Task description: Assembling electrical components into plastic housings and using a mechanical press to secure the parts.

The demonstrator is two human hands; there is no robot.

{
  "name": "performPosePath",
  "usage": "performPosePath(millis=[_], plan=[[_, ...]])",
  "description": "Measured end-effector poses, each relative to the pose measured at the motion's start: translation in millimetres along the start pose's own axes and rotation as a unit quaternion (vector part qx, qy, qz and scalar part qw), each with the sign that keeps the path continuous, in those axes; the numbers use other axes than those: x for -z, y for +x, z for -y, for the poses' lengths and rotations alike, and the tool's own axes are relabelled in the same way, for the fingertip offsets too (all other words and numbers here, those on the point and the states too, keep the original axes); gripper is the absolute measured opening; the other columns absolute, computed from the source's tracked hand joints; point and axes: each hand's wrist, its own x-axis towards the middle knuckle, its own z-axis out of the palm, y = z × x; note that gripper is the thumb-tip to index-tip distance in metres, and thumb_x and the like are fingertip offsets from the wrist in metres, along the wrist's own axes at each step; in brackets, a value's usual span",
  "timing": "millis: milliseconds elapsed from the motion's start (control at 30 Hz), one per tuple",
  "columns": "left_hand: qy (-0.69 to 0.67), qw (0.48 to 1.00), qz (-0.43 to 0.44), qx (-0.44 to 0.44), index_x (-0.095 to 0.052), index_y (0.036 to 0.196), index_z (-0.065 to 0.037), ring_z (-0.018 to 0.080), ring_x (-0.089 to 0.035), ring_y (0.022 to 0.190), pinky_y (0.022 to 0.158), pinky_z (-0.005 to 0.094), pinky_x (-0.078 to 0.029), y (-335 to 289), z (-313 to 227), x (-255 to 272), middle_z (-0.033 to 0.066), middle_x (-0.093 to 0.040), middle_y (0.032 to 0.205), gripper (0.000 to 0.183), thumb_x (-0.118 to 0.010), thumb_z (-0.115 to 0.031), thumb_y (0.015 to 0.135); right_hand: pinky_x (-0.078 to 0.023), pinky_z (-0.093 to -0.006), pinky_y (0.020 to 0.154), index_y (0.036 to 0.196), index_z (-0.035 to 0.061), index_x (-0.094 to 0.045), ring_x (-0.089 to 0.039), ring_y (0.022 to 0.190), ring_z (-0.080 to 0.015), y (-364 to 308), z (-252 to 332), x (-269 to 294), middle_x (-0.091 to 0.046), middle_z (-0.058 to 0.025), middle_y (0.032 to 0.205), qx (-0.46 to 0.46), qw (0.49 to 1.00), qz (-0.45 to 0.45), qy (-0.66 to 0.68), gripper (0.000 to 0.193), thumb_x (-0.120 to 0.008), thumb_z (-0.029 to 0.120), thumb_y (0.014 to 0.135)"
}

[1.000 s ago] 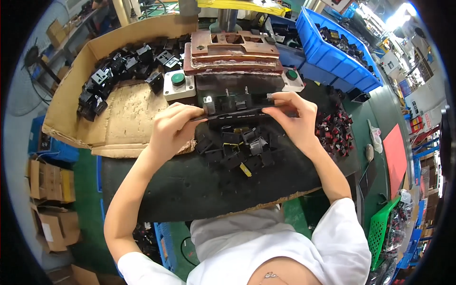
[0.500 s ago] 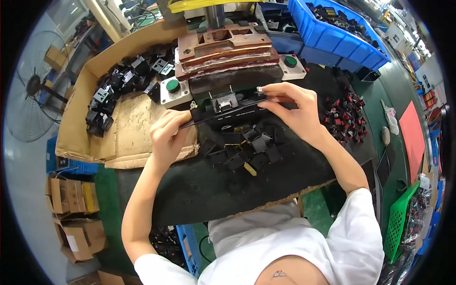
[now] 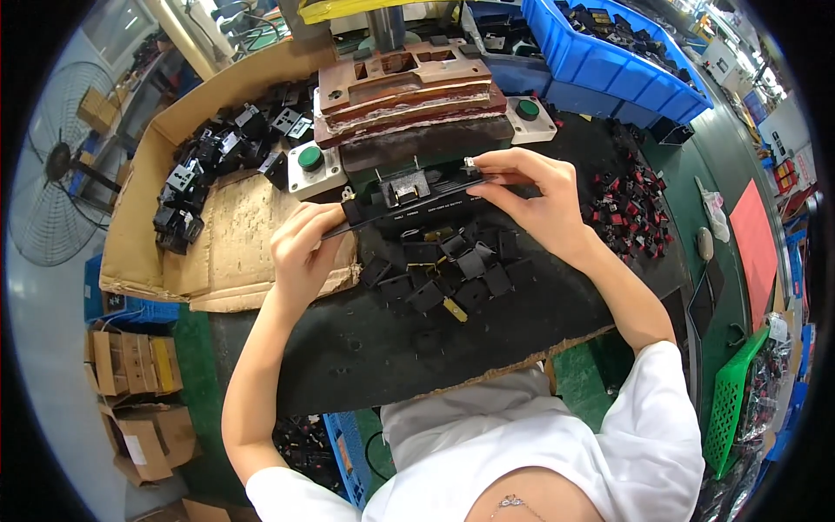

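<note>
Between both hands I hold a long black plastic panel (image 3: 435,205) with pale print along its near face, in front of the press block. A square dark-grey part with a metallic piece (image 3: 405,185) sits at the panel's middle. My left hand (image 3: 303,242) pinches its left end, and my right hand (image 3: 532,187) grips the right end with thumb and fingers. Metal tabs stand up along its far side. Below the panel, several small black plastic parts (image 3: 470,277), a few with yellowish pieces, lie in a loose pile on the dark mat (image 3: 348,357).
A layered brown press block (image 3: 417,87) stands beyond, flanked by a left green button (image 3: 310,157) and a right green button (image 3: 527,110). An open cardboard box (image 3: 252,235) holds black socket parts. At right lie red-and-black pieces (image 3: 628,209); a blue bin (image 3: 600,70) stands behind.
The surroundings have shifted slightly left in view. Both hands keep their grip on the panel, which has tilted very slightly, right end higher in the picture.
</note>
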Motion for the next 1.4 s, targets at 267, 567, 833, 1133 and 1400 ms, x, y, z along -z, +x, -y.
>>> performPosePath(millis=[267, 567, 833, 1133, 1400], plan=[[-0.063, 0.994, 0.016, 0.086, -0.061, 0.088, 0.005, 0.0235, -0.063, 0.067, 0.061, 0.0286, -0.049, 6, -22, 4, 0.0124, -0.064, 0.077, 0.013, -0.063, 0.008, 0.075, -0.048, -0.0181, 0.055, 0.082, 0.0008, -0.062, -0.059, 0.063, -0.0059, 6, 8, 10, -0.061, -0.0018, 0.072, -0.121, 0.985, 0.025, 0.122, 0.011, -0.070, 0.007, 0.079], [-0.582, 0.676, 0.062, 0.448, -0.058, 0.086, 0.002, 0.0187, -0.061, 0.056, 0.052, 0.0290, -0.050, 22, -60, 17, 0.0131, -0.062, 0.068, 0.036, -0.048, -0.032, 0.094, -0.030, -0.0132, 0.029, 0.068, 0.0077, -0.059, -0.042, 0.034, -0.0011, 9, -7, 8, -0.045, 0.0060, 0.047, -0.517, 0.768, 0.047, 0.375, 0.021, -0.065, 0.021, 0.084], [-0.566, 0.642, 0.000, 0.518, -0.059, 0.084, -0.002, 0.0182, -0.058, 0.057, 0.055, 0.0292, -0.045, 21, -56, 15, 0.0089, -0.060, 0.065, 0.038, -0.046, -0.036, 0.095, -0.030, -0.0137, 0.030, 0.060, 0.0099, -0.052, -0.042, 0.033, -0.0032, 11, 1, 12, -0.041, 0.0053, 0.044, -0.501, 0.760, 0.110, 0.398, 0.030, -0.063, 0.023, 0.085], [-0.538, 0.704, 0.109, 0.450, -0.060, 0.093, 0.003, 0.0158, -0.063, 0.063, 0.057, 0.0284, -0.052, 21, -47, 17, 0.0101, -0.065, 0.077, 0.017, -0.060, -0.013, 0.087, -0.035, -0.0153, 0.036, 0.066, 0.0071, -0.058, -0.048, 0.040, -0.0022, 6, 3, 4, -0.051, 0.0036, 0.053, -0.355, 0.891, 0.062, 0.276, 0.029, -0.061, 0.025, 0.089], [-0.467, 0.757, 0.137, 0.437, -0.062, 0.088, 0.001, 0.0141, -0.063, 0.063, 0.058, 0.0267, -0.051, 20, -42, 17, 0.0086, -0.065, 0.075, 0.015, -0.062, -0.014, 0.086, -0.037, -0.0158, 0.038, 0.066, 0.0052, -0.055, -0.050, 0.044, -0.0021, 4, 1, 8, -0.054, 0.0030, 0.060, -0.254, 0.937, 0.048, 0.234, 0.032, -0.059, 0.025, 0.090]])
